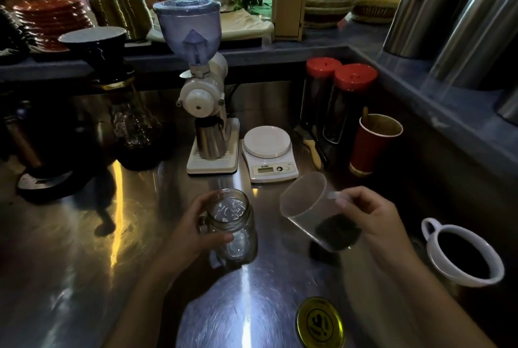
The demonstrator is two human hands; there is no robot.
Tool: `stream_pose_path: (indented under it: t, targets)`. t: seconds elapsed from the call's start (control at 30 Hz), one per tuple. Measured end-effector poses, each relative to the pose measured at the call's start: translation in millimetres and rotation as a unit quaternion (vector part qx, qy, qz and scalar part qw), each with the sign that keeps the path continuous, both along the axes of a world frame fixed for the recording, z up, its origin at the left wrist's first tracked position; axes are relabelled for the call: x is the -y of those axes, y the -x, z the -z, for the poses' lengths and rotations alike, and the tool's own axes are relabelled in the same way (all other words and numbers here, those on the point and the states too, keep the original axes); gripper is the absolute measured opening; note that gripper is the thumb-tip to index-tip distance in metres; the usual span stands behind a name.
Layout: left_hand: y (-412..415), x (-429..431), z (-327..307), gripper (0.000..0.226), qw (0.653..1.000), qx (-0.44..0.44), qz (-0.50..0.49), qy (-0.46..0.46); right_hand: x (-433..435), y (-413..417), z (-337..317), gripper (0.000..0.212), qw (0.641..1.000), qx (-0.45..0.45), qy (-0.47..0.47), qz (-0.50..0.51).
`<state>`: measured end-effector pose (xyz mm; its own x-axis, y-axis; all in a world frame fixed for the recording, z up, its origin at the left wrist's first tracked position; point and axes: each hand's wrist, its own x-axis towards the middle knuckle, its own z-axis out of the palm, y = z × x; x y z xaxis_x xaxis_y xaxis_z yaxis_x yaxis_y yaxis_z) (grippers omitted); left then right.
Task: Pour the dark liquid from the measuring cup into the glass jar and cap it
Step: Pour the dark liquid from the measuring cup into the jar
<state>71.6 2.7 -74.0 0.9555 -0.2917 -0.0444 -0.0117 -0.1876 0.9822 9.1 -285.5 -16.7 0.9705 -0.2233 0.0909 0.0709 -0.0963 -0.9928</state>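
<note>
An empty glass jar [235, 228] with a handle stands upright on the steel counter [84, 263], uncapped. My left hand [193, 231] grips it from the left side. My right hand [370, 220] holds a clear measuring cup [314, 209] by its handle, lifted off the counter to the right of the jar. The cup is tilted with its mouth toward the jar, and dark contents sit at its bottom near my fingers. A yellow lid [321, 322] lies flat on the counter in front, below my right forearm.
A white mug [462, 255] with dark contents stands at the right. Behind the jar are a white scale [267, 151], a white grinder [207, 112], a red paper cup [372, 143] and two red-capped jars [339, 90]. Dark brewing gear [106, 101] fills the left.
</note>
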Motion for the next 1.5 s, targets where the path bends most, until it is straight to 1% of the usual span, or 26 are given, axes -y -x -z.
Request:
stream_pose_path:
  t: [0.1,0.2,0.27,0.33,0.4,0.43,0.47,0.53,0.63,0.73,0.8,0.87,0.93,1.03,1.17,1.27,1.33,1.5]
  targets:
    - [-0.2,-0.7,2.2,0.078,1.000,-0.003,-0.004,0.010,4.3,-4.8,-6.3,0.012,0.999,0.035,-0.004,-0.013]
    - [0.4,1.8,3.9,0.074,1.000,0.006,-0.012,0.010,6.2,-11.9,-14.0,0.024,0.999,0.040,-0.015,-0.010]
    - [1.5,3.8,4.8,0.075,1.000,0.007,-0.020,0.020,4.0,-18.1,-20.3,0.029,0.998,0.042,-0.042,-0.001]
    - [3.5,5.4,4.6,0.077,0.999,0.005,-0.025,0.020,-0.1,-26.0,-26.2,0.027,0.995,0.042,-0.085,0.008]
    - [6.5,9.0,4.2,0.077,1.000,0.001,-0.021,0.022,-4.9,-32.5,-33.0,0.017,0.990,0.039,-0.134,0.002]
    - [8.3,11.4,4.2,0.076,0.999,-0.002,-0.023,0.028,-7.2,-35.4,-36.8,0.015,0.989,0.042,-0.139,-0.003]
    - [10.3,14.1,4.4,0.075,0.999,-0.004,-0.027,0.037,-8.4,-38.4,-40.3,0.016,0.991,0.049,-0.121,-0.009]
    - [15.1,21.6,3.9,0.074,0.998,-0.001,-0.040,0.046,-11.3,-43.7,-49.5,0.020,0.997,0.066,-0.040,-0.031]
    - [22.6,33.7,2.5,0.071,0.997,0.014,-0.052,0.055,-13.9,-54.0,-67.1,0.018,0.991,0.089,0.068,-0.070]
    - [27.9,43.8,3.5,0.074,0.995,0.008,-0.059,0.075,-17.6,-63.6,-87.1,0.018,0.975,0.113,0.156,-0.115]
    - [30.0,49.2,3.5,0.075,0.994,0.001,-0.064,0.085,-20.4,-69.0,-98.8,0.017,0.957,0.127,0.224,-0.134]
    - [30.8,53.2,3.9,0.075,0.996,0.004,-0.063,0.063,-23.2,-73.5,-107.3,0.010,0.940,0.132,0.275,-0.151]
    - [31.2,55.1,4.9,0.076,0.997,0.007,-0.066,0.048,-27.0,-76.0,-112.4,0.007,0.929,0.133,0.301,-0.166]
    - [31.1,55.7,7.0,0.077,0.997,0.009,-0.071,0.032,-33.3,-78.2,-115.8,0.010,0.916,0.135,0.333,-0.179]
    - [31.0,55.6,6.8,0.077,0.997,0.006,-0.072,0.012,-41.6,-80.1,-117.7,0.017,0.903,0.134,0.354,-0.206]
    - [31.4,56.0,4.9,0.077,0.998,0.005,-0.070,0.006,-47.7,-81.1,-117.2,0.029,0.887,0.135,0.385,-0.218]
    - [31.2,55.3,4.7,0.076,0.998,0.002,-0.065,0.007,-52.1,-79.9,-117.8,0.033,0.876,0.141,0.397,-0.234]
    - [32.7,55.7,7.7,0.076,0.997,-0.013,-0.069,0.033,-62.6,-82.0,-116.2,0.031,0.819,0.173,0.472,-0.277]
